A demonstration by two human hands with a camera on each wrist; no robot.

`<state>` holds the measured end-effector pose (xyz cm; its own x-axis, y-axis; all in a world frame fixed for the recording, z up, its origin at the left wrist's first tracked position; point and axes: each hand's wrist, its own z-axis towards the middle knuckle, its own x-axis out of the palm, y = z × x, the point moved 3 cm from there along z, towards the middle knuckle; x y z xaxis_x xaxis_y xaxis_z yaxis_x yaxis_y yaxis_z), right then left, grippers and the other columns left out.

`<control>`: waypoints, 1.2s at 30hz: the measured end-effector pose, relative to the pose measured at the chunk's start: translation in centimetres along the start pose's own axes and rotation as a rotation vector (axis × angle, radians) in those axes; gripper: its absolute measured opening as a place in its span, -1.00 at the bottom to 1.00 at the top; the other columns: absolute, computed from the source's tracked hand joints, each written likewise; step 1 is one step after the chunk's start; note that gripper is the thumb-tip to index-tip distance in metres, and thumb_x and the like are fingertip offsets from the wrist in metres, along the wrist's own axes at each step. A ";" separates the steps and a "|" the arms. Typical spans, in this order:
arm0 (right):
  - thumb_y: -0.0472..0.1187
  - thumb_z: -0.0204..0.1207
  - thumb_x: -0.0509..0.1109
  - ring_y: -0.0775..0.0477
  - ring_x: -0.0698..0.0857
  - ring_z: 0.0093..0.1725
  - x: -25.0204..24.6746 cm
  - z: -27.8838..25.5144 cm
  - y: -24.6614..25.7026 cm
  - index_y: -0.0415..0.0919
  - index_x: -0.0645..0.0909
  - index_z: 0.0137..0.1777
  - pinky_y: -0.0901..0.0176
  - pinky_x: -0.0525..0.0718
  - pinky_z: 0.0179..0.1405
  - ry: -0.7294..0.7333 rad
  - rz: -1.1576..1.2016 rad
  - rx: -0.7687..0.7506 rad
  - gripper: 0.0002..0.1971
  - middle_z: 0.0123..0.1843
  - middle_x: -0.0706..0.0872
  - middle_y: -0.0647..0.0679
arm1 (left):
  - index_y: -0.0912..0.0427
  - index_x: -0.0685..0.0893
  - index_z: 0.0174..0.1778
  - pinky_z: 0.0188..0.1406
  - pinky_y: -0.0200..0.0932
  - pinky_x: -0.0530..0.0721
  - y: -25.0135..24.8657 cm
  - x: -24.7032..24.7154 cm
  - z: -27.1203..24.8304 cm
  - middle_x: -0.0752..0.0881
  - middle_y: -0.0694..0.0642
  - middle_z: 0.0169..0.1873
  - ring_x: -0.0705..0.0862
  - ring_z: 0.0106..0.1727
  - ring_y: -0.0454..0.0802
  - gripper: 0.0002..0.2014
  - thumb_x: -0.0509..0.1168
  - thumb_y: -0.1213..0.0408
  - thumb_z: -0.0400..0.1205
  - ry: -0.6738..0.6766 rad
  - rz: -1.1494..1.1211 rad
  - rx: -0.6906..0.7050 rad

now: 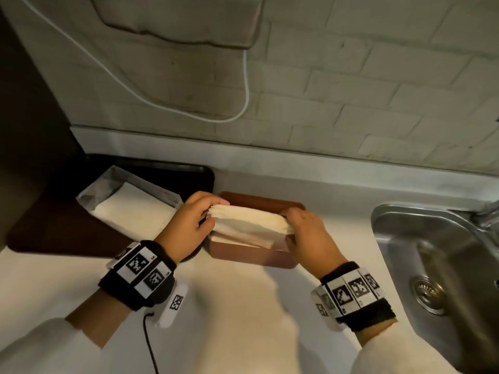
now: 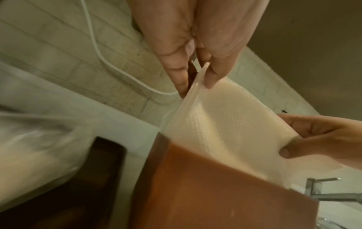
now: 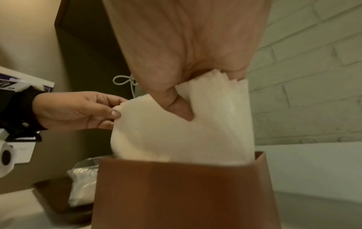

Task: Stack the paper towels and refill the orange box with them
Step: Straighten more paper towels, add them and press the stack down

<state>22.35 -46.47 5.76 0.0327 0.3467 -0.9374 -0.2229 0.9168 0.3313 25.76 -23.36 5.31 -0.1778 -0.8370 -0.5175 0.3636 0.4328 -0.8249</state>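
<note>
Fingers (image 2: pixel 181 74) of both hands pinch the soft, light paper towels (image 1: pixel 248 221) by each end, probably floppy, over the orange box (image 1: pixel 248 255).

Orange box (image 1: pixel 251 256) interior mostly hidden under paper towel stack (image 1: pixel 249 224); sink (image 1: pixel 421 217) cut by right edge; plastic-wrapped pack (image 2: pixel 31 148) blurred in left wrist view.

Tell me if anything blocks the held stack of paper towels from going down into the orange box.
Nothing visible does. The white paper towel stack, pinched at its ends by the left hand and right hand, hangs directly over the open rectangular orange box, its lower edge already inside the rim.
</note>
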 end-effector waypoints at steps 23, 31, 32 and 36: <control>-0.41 0.39 0.07 -0.31 0.51 0.33 -0.7 0.8 -0.5 -0.27 0.39 0.38 -0.23 0.06 0.58 0.082 -0.287 0.027 -0.50 0.30 0.60 -0.23 | 0.26 0.44 0.41 0.30 0.13 0.51 -2.3 5.3 2.2 0.71 0.19 -0.02 0.69 0.05 0.20 -0.31 0.32 0.53 0.29 0.142 0.845 0.287; -0.35 0.44 0.20 -0.24 0.41 0.44 -0.4 0.4 -1.2 -0.22 0.28 0.48 -0.22 -0.03 0.61 0.078 -0.254 0.054 -0.45 0.40 0.50 -0.18 | 0.23 0.32 0.48 0.31 0.12 0.49 -1.6 4.9 1.5 0.67 0.13 -0.01 0.66 0.05 0.14 -0.30 0.23 0.42 0.35 0.187 0.933 0.221; -0.39 0.42 0.20 -0.27 0.47 0.37 -0.6 0.4 -1.0 -0.23 0.37 0.41 -0.21 0.06 0.60 0.044 -0.225 0.043 -0.49 0.33 0.56 -0.20 | 0.23 0.35 0.47 0.24 0.10 0.53 -1.5 4.7 1.5 0.68 0.12 -0.04 0.66 0.01 0.14 -0.33 0.20 0.45 0.36 0.171 0.933 0.218; -0.43 0.34 0.28 -0.32 0.62 0.15 -0.8 0.2 -1.1 -0.26 0.51 0.24 -0.24 0.30 0.50 -0.057 -0.229 0.006 -0.57 0.14 0.67 -0.24 | 0.22 0.42 0.41 0.27 -0.02 0.36 -1.6 4.0 1.7 0.68 0.09 -0.04 0.66 -0.02 0.10 -0.37 -0.07 0.38 0.37 0.100 0.933 0.225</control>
<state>22.74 -47.69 6.18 0.1368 0.1404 -0.9806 -0.1980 0.9738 0.1119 26.05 -27.95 4.97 0.1982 -0.1513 -0.9684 0.5633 0.8261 -0.0138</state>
